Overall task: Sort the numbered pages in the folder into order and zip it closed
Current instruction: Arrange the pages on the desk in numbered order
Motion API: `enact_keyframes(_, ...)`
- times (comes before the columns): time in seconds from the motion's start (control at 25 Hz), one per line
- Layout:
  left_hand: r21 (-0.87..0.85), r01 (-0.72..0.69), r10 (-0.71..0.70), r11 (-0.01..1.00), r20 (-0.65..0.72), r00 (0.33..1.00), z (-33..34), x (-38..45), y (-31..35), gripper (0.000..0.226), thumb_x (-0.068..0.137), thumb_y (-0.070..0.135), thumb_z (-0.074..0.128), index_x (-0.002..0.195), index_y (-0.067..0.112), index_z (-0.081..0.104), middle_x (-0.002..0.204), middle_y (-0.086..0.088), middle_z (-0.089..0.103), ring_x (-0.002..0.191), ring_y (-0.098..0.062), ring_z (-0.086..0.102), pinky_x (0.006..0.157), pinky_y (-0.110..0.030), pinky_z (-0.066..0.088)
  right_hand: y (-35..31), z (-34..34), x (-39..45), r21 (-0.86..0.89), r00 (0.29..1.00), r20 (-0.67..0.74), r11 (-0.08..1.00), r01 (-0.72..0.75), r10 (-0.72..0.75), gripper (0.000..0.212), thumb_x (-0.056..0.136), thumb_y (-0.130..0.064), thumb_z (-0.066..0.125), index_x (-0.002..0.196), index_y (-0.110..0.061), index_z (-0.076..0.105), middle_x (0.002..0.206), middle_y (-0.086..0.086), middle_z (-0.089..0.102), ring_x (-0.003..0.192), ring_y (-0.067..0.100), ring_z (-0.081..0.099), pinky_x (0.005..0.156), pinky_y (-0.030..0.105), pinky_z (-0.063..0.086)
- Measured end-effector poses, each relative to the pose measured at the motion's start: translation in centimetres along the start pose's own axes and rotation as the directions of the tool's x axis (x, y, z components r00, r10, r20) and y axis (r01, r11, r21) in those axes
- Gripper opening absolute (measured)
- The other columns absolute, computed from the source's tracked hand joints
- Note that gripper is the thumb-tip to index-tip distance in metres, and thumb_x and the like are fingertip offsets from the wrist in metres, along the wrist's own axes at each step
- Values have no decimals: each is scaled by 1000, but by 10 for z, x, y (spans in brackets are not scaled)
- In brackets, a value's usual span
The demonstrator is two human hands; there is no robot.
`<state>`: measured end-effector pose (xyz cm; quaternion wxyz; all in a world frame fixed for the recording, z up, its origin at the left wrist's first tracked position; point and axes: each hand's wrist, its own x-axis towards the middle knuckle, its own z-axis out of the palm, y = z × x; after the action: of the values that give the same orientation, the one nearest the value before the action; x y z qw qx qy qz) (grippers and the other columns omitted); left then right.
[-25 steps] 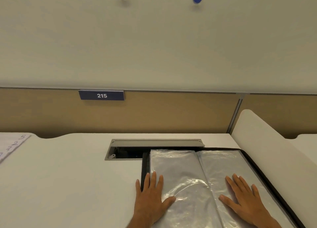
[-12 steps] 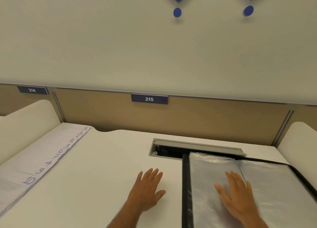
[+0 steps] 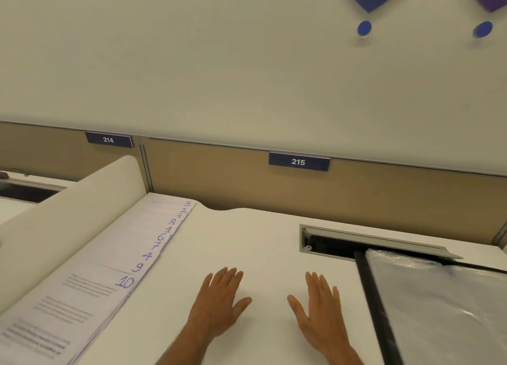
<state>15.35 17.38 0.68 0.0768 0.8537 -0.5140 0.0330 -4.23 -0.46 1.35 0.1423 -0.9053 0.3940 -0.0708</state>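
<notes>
A fanned stack of numbered pages (image 3: 90, 271) lies along the left side of the white desk (image 3: 255, 244). Purple handwritten numbers run down its right edge, from 5 at the far end to 10 at the near end. The open folder (image 3: 439, 309) with a black zip border and clear plastic sleeves lies at the right, partly cut off by the frame. My left hand (image 3: 219, 298) and my right hand (image 3: 318, 307) hover flat over the bare desk between pages and folder, fingers straight, holding nothing.
A grey cable hatch (image 3: 370, 241) with a dark opening is set in the desk behind the folder. A white curved divider (image 3: 68, 216) rises left of the pages. A tan back panel carries labels 214 (image 3: 108, 139) and 215 (image 3: 298, 161).
The view has swung left, bringing the page stack into sight. Both hands have come off the folder's sleeves and moved left over the bare desk.
</notes>
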Motion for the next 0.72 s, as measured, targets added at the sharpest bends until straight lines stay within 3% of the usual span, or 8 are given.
enact_keyframes(0.12, 14, 33, -33, 999, 17, 999, -4, -20, -49, 73, 98, 69, 19, 129, 22, 66, 132, 3, 65, 120, -20, 64, 104, -40, 34, -65, 22, -9, -23, 1000, 18, 1000, 14, -14, 121, 53, -88, -33, 156, -26, -18, 165, -5, -20, 151, 15, -22, 116, 40, -27)
enact_keyframes(0.24, -4, 53, -53, 999, 52, 997, -10, -37, -89, 74, 98, 71, 21, 131, 22, 65, 134, 2, 64, 122, -21, 63, 104, -40, 28, -115, 40, -20, -29, 998, 40, 998, 48, -47, 110, 64, -84, -22, 156, -23, -19, 164, -3, -24, 142, 10, -32, 100, 31, -40)
enact_keyframes(0.36, -50, 90, -84, 995, 112, 990, -19, -48, -118, 74, 97, 72, 21, 130, 22, 65, 134, 3, 64, 121, -20, 63, 104, -39, 28, -147, 56, -26, -2, 995, 44, 996, 92, -92, 107, 70, -84, -18, 157, -22, -14, 162, -4, -22, 142, 11, -30, 101, 30, -40)
enact_keyframes(0.48, -56, 115, -108, 992, 116, 987, -20, -59, -136, 74, 97, 72, 20, 131, 23, 64, 134, 4, 64, 122, -19, 63, 106, -38, 30, -173, 62, -35, 11, 988, 126, 996, 89, -90, 95, 89, -80, 5, 158, -17, 21, 165, 4, 14, 149, 19, 2, 116, 34, -21)
enact_keyframes(0.52, -48, 127, -122, 991, 98, 988, -21, -63, -139, 74, 97, 72, 20, 131, 24, 64, 134, 4, 64, 122, -19, 63, 108, -38, 34, -178, 64, -34, -1, 988, 101, 993, 118, -117, 96, 89, -80, 5, 158, -17, 21, 165, 4, 14, 149, 18, 1, 115, 33, -22)
enact_keyframes(0.6, -54, 156, -152, 986, 68, 986, -25, -69, -147, 73, 97, 72, 20, 130, 24, 65, 134, 5, 64, 121, -18, 63, 105, -40, 44, -187, 69, -32, 42, 984, 43, 985, 170, -172, 105, 76, -84, -10, 160, -21, -4, 166, -2, -12, 145, 12, -24, 104, 28, -37)
enact_keyframes(0.72, -34, 179, -179, 983, 6, 984, -34, -74, -162, 73, 98, 71, 19, 127, 24, 66, 130, 5, 66, 119, -19, 65, 93, -44, 54, -202, 66, -23, 113, 976, 85, 975, 192, -202, 113, 64, -84, -15, 159, -24, -8, 166, -5, -15, 151, 10, -21, 114, 32, -28)
